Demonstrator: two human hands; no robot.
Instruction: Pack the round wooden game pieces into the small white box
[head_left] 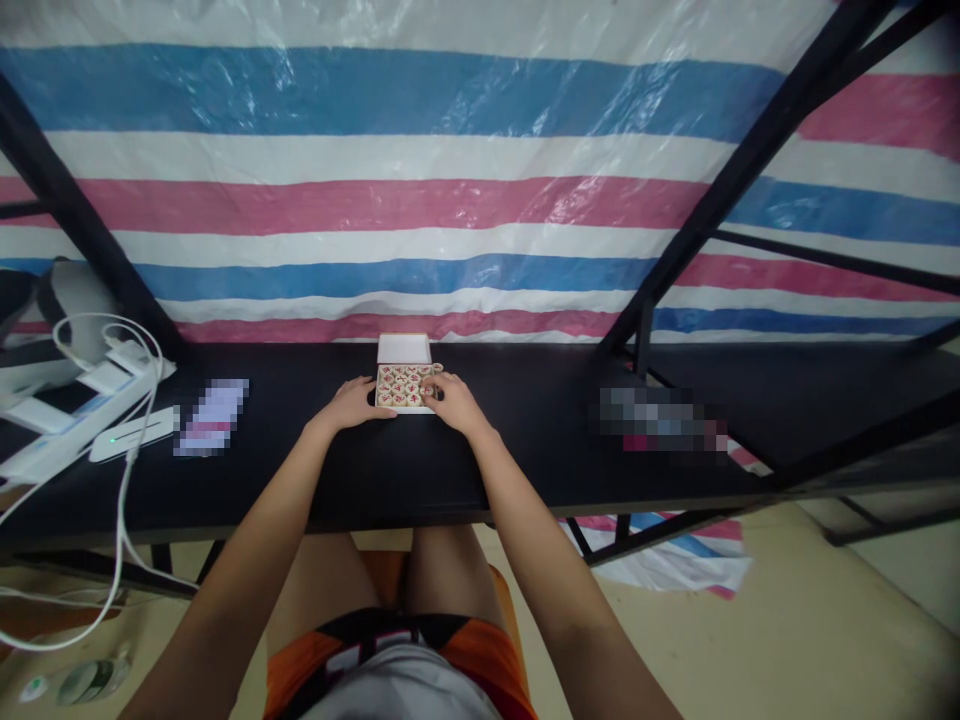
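Centre of tabletop (540, 450): box of round game pieces (403, 386) is sitting with lid (404, 348) standing open behind. The left hand (354, 403) is touching its left wall and the right hand (454, 402) is resting over its right edge, each grip released.

Light was soft and even, with faint shadows. Pale glare ran along creases of the far striped plastic sheet (480, 200), while the black table (525, 470) looked dull and dark. Wide-angle distortion bent the frame bars (750, 160) near the edges. Two pixelated patches (211, 417) sat left and right. Marks inside the open box (405, 387) were too small to read.
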